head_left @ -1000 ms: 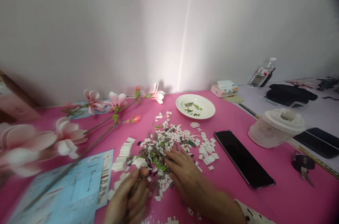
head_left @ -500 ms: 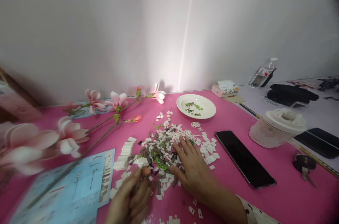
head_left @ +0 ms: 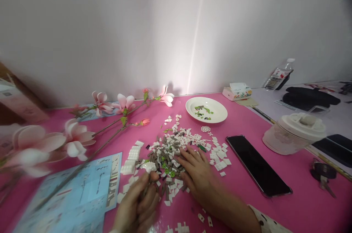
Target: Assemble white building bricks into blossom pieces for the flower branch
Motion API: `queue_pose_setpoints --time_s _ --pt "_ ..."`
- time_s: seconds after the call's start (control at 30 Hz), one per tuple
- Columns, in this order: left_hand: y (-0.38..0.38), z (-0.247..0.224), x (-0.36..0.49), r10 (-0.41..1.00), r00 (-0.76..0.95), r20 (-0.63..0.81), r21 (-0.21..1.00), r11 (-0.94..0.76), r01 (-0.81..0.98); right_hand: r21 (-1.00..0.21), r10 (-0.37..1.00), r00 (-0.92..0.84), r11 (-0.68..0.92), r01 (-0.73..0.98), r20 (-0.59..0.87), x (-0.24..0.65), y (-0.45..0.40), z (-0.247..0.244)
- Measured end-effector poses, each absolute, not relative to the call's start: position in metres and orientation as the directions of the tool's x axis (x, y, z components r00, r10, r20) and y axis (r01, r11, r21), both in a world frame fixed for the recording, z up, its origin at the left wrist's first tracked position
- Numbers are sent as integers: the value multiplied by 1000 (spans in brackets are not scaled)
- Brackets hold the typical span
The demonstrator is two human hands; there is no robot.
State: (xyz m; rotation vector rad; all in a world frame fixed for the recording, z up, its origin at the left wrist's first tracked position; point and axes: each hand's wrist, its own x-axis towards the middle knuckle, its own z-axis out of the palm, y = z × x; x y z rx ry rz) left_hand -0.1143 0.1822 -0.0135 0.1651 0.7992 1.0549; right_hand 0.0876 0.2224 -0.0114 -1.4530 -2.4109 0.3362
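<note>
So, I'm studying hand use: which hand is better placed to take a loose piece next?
Right, probably: the right hand is open over the loose pieces; the left hand is curled.

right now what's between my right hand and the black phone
In the head view, white pieces and pink tabletop lie between the right hand and the phone.

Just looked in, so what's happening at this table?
The left hand is curled, a shiny white piece at its fingertips; whatever sits inside it is hidden. The right hand spreads over a pile of small white, brown and green plastic pieces. Beyond, a round white plate holds some green and dark bits.
</note>
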Motion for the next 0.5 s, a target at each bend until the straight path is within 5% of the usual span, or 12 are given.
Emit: queue_pose_setpoints --time_s 0.5 --pt "182 -12 -114 846 276 -457 484 497 -720 -378 839 -452 541 751 303 89 224 -22"
